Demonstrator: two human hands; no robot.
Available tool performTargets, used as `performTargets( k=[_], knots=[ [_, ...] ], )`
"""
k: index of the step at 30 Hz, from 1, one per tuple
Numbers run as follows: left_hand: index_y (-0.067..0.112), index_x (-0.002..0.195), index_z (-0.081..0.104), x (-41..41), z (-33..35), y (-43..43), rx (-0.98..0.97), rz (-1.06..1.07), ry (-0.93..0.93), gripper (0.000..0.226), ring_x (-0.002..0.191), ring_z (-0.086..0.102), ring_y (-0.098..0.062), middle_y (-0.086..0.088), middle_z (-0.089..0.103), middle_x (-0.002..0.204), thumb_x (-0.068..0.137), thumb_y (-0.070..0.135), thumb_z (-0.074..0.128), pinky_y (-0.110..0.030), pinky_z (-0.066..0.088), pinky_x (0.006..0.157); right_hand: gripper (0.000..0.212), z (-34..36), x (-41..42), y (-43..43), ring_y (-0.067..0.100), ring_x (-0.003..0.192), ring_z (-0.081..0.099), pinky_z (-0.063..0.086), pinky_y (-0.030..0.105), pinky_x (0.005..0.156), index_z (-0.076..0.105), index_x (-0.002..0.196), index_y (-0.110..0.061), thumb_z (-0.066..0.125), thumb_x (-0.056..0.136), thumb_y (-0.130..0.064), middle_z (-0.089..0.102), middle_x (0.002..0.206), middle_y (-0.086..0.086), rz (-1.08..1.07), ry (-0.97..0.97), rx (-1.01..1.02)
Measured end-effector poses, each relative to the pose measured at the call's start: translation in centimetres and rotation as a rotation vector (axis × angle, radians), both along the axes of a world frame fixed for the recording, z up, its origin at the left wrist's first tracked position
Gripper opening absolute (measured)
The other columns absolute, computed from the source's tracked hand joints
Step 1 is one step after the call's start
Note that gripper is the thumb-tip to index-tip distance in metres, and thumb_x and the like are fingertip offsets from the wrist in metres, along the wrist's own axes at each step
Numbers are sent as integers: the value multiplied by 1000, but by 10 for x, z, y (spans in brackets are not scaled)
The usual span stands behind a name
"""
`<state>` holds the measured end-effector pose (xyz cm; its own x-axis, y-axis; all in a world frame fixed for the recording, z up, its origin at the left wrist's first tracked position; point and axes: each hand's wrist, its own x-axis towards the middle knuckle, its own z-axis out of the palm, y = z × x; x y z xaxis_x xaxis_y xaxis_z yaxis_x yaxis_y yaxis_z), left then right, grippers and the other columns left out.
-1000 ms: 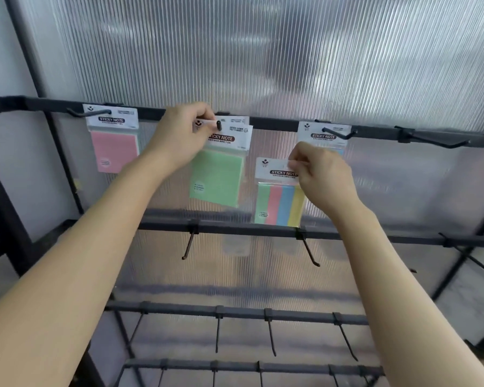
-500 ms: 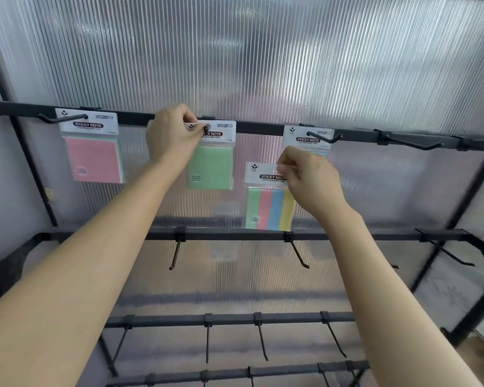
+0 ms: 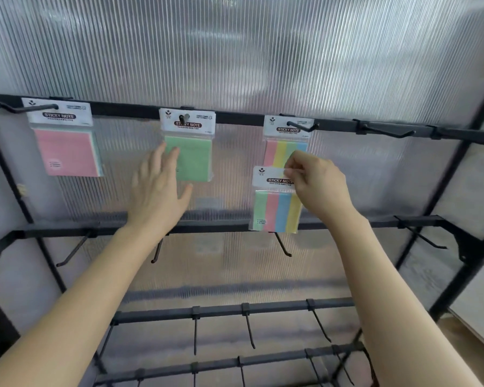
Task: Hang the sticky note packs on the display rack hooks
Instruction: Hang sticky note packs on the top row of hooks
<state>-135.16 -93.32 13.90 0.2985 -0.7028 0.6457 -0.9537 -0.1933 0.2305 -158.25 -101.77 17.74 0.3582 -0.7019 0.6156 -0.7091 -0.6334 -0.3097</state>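
Three sticky note packs hang from hooks on the rack's top bar (image 3: pixel 241 118): a pink pack (image 3: pixel 65 141) at the left, a green pack (image 3: pixel 192 146) in the middle, a striped pack (image 3: pixel 284 143) to the right. My right hand (image 3: pixel 317 188) pinches the white header of another striped pack (image 3: pixel 274 205), held below the hanging striped one. My left hand (image 3: pixel 158 188) is open with fingers spread, just below and left of the green pack, holding nothing.
A bare hook (image 3: pixel 386 131) juts from the top bar to the right of the striped pack. Lower bars (image 3: pixel 229 227) carry several bare hooks pointing down and forward. A ribbed translucent panel backs the rack. Black frame posts stand at both sides.
My left hand has let go of the green pack's header and dropped below it with fingers spread. The green pack now hangs on its hook. My right hand keeps its striped pack.
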Motion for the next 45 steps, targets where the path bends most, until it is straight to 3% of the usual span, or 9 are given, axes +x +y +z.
performTargets(
  k=[7,14,27,32,39,45],
  knots=[
    [16,147,17,-35,0,-8,80,-90,-98,70,142,8,-25,-7,8,155,90,38,52,-40,7,113,8,15,-29,0,17,78,48,31,29,63,58,89,-16,51,91,-17,56,81,-7,-16,-61,-48],
    [20,148,16,-58,10,-24,53,-138,-107,69,142,8,-22,-5,8,156,91,40,50,-37,4,113,9,48,-42,-6,18,73,49,34,29,61,55,83,-20,53,90,-15,56,76,-3,51,-130,-117],
    [19,147,20,-63,13,-25,38,-77,-94,67,141,12,-23,-6,14,155,91,40,50,-36,6,113,9,64,-34,-26,23,81,57,45,35,71,60,84,-19,53,89,-21,59,79,-1,139,-177,-98],
    [17,145,24,-63,13,-26,27,-59,-99,67,139,17,-24,-6,17,154,89,38,53,-38,10,112,11,60,-27,-45,18,72,51,36,29,61,61,83,-20,51,88,-20,58,75,-4,147,-113,-63],
    [18,146,23,-60,13,-26,46,-32,-118,67,139,18,-24,-7,19,153,89,40,52,-40,11,112,11,58,-8,-76,4,57,42,30,23,49,59,79,-15,57,88,-20,47,62,-13,146,-197,14],
    [17,145,23,-60,14,-22,47,18,-130,66,139,17,-24,-7,19,153,90,41,50,-41,11,113,19,63,3,-94,15,73,48,32,26,58,53,77,-14,60,88,-27,48,68,-6,40,-135,-10]
  ],
)
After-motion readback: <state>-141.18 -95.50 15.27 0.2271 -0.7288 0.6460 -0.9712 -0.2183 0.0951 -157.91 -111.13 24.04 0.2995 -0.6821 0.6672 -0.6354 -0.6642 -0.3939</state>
